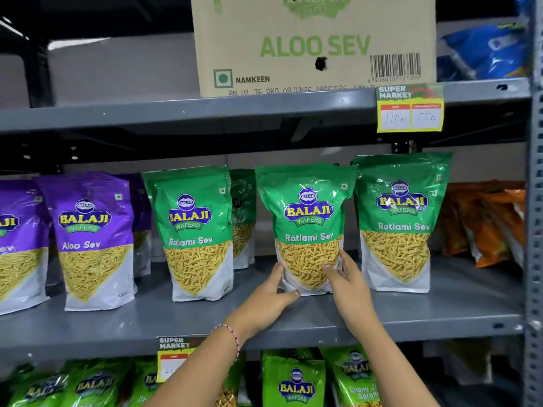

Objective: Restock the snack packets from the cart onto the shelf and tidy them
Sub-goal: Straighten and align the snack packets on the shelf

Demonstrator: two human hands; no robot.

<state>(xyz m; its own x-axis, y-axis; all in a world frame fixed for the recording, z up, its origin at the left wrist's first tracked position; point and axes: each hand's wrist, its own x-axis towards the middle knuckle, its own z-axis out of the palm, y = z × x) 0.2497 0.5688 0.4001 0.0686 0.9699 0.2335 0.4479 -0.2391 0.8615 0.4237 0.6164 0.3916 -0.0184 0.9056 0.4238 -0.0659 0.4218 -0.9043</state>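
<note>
As seen, packet [307,227] between fingers [333,267].

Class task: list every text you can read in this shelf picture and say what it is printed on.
"ALOO SEV", "NAMKEEN": cardboard box
"SUPER MARKET": price tag; its handwritten prices are unclear
"BALAJI WAFERS", "Ratlami Sev": green packet held by left hand and right hand
"BALAJI WAFERS", "Aloo Sev": purple packet
Box batch line: blurred

Green packet [307,227], purple packet [91,239]
</note>
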